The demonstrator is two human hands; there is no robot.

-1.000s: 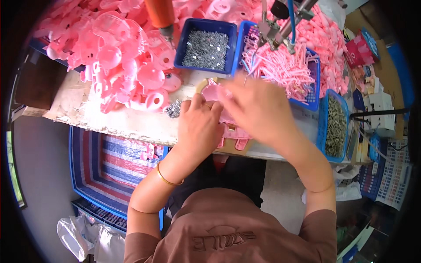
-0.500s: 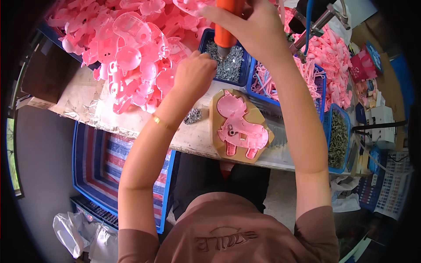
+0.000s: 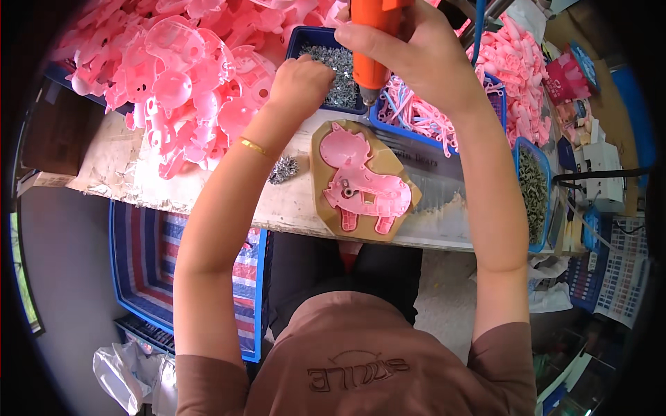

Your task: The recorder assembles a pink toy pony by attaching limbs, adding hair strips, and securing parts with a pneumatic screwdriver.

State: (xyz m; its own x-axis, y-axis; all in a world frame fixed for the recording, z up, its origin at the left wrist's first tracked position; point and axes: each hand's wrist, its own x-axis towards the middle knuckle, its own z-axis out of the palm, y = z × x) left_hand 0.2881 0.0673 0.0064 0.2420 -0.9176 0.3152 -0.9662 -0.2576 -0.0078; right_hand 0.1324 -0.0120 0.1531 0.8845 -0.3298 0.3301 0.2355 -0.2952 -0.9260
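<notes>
My power driver is orange, my shirt brown, the shell pink, the sheet striped red, white, blue.

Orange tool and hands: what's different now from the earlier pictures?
A second ago, both hands were at the pink part and neither held the orange tool. Since then the right hand has moved up and grasped the tool, which has shifted rightward. The left hand has moved up to the screw tray. The pink part stays in its tan holder.
</notes>
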